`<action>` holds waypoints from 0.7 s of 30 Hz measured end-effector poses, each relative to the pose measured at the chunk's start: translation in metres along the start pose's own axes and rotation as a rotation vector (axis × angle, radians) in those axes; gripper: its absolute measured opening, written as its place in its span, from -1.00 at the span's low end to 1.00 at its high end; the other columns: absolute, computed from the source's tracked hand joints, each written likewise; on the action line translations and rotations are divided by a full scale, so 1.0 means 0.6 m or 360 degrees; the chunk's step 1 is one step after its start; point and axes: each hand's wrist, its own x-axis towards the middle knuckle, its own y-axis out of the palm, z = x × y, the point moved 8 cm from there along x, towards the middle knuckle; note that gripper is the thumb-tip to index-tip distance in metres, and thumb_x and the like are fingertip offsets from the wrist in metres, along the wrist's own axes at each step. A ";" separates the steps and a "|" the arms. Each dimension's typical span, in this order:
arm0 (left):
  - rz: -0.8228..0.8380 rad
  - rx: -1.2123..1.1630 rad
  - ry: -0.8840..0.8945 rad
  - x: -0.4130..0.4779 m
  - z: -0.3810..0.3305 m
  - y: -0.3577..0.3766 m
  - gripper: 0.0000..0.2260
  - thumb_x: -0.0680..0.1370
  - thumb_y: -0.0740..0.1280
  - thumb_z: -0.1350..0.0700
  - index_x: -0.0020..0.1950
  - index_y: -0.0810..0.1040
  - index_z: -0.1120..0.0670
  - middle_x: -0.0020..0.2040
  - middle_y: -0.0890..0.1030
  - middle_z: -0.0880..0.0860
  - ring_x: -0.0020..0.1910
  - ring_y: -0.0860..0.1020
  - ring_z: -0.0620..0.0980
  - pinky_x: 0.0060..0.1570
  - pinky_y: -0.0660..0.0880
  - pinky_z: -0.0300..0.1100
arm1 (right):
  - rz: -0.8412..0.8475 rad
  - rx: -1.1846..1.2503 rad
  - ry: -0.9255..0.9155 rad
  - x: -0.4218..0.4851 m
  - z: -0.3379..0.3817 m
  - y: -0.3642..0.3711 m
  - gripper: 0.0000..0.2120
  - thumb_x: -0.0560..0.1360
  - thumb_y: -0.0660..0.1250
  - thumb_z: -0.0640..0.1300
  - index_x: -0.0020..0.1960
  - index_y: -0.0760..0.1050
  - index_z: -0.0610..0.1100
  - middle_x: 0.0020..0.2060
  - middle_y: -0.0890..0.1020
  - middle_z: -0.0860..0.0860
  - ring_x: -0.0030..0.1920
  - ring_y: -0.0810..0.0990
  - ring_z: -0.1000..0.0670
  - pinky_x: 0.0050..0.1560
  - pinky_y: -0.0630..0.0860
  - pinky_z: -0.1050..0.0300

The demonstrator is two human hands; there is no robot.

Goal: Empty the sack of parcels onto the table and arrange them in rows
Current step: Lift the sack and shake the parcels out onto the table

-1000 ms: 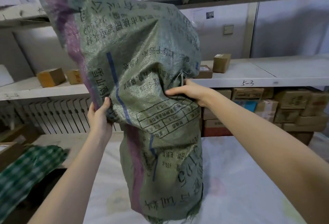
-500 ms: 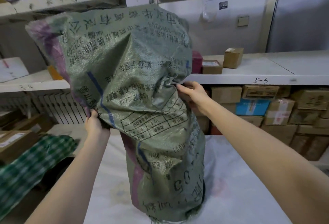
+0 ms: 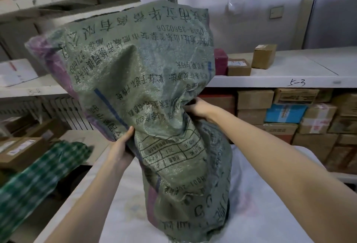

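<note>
A large green woven sack (image 3: 146,80) with black printed writing and a purple stripe hangs upside down over the white table (image 3: 260,204). Its mouth reaches down to the table top near the front. My left hand (image 3: 120,147) grips the fabric on the sack's left side at mid height. My right hand (image 3: 197,106) grips a bunched fold on its right side. Both arms are stretched forward. No parcels from the sack can be seen; its contents are hidden by the fabric.
Behind the table runs a white shelf (image 3: 289,70) with a brown box (image 3: 263,56), a flat box (image 3: 239,67) and a dark red box (image 3: 220,61). Below it are several stacked cartons (image 3: 301,115). A green checked cloth (image 3: 38,181) and a carton (image 3: 19,151) lie at the left.
The sack's upper part has sunk lower in view and tipped to the left. Both hands kept their grip, and my left hand shifted right along the fabric.
</note>
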 end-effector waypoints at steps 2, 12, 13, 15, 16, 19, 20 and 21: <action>0.0011 -0.0065 -0.0009 0.000 0.009 0.000 -0.68 0.59 0.29 0.12 0.33 0.52 0.15 0.26 0.59 0.10 0.15 0.59 0.01 0.07 0.55 -0.03 | -0.0145 -0.0040 -0.0042 0.003 -0.001 -0.004 -0.52 0.53 0.35 -0.21 0.42 0.35 -0.22 0.28 0.48 -0.02 0.30 0.43 -0.03 0.29 0.36 0.16; -0.0138 0.0943 -0.0339 0.012 0.044 -0.043 -0.05 0.25 0.45 -0.37 0.52 0.24 0.00 0.53 0.27 0.03 0.50 0.24 0.14 0.38 0.21 0.29 | -0.0392 0.0259 0.0146 -0.025 -0.029 -0.026 -0.46 0.58 0.28 -0.04 0.49 0.24 -0.18 0.37 0.44 -0.11 0.35 0.43 -0.12 0.32 0.40 0.04; -0.0046 0.0842 -0.0459 0.010 0.062 -0.037 -0.11 0.22 0.47 -0.37 0.43 0.36 0.02 0.46 0.38 0.05 0.40 0.37 0.14 0.33 0.30 0.24 | -0.0391 0.0106 0.0245 -0.029 -0.042 -0.027 -0.38 0.56 0.30 0.03 0.51 0.19 -0.17 0.41 0.38 -0.13 0.40 0.38 -0.14 0.37 0.35 0.02; 0.0127 0.0606 -0.0595 -0.008 0.095 -0.010 -0.42 0.33 0.37 -0.35 0.14 0.54 0.05 0.18 0.60 0.05 0.14 0.53 0.08 0.19 0.38 0.08 | -0.0375 -0.0207 0.0476 -0.047 -0.079 -0.035 -0.19 0.52 0.31 0.16 0.56 -0.03 -0.14 0.51 0.14 -0.17 0.49 0.19 -0.21 0.44 0.23 -0.03; 0.0147 0.0543 -0.0615 -0.013 0.106 -0.002 -0.49 0.40 0.30 -0.35 0.06 0.56 0.06 0.05 0.63 0.06 0.07 0.54 0.07 0.14 0.39 0.05 | -0.0300 -0.0154 0.0634 -0.060 -0.099 -0.032 -0.12 0.52 0.29 0.20 0.57 -0.15 -0.12 0.54 0.06 -0.15 0.51 0.13 -0.20 0.43 0.20 -0.04; 0.0152 0.0374 -0.0614 -0.019 0.128 0.012 -0.40 0.43 0.25 -0.39 0.11 0.60 0.11 0.05 0.68 0.15 0.03 0.60 0.11 -0.03 0.49 0.06 | -0.0140 -0.0234 0.0701 -0.074 -0.124 -0.035 -0.10 0.47 0.34 0.24 0.58 -0.04 -0.10 0.53 0.17 -0.07 0.48 0.25 -0.14 0.37 0.28 0.01; 0.0148 0.0314 -0.0614 -0.023 0.131 0.021 -0.40 0.44 0.26 -0.38 0.13 0.61 0.13 0.08 0.68 0.17 0.04 0.61 0.13 -0.06 0.50 0.08 | -0.0198 -0.0353 0.0619 -0.069 -0.117 -0.040 -0.21 0.48 0.36 0.18 0.55 0.13 -0.13 0.49 0.28 -0.08 0.43 0.34 -0.13 0.32 0.33 0.07; 0.0129 0.0244 -0.0610 -0.023 0.133 0.029 -0.42 0.46 0.26 -0.34 0.14 0.61 0.14 0.08 0.68 0.18 0.04 0.61 0.13 -0.07 0.50 0.10 | -0.0275 -0.0468 0.0502 -0.062 -0.102 -0.044 -0.38 0.51 0.36 0.08 0.47 0.29 -0.15 0.42 0.40 -0.10 0.36 0.42 -0.13 0.23 0.38 0.13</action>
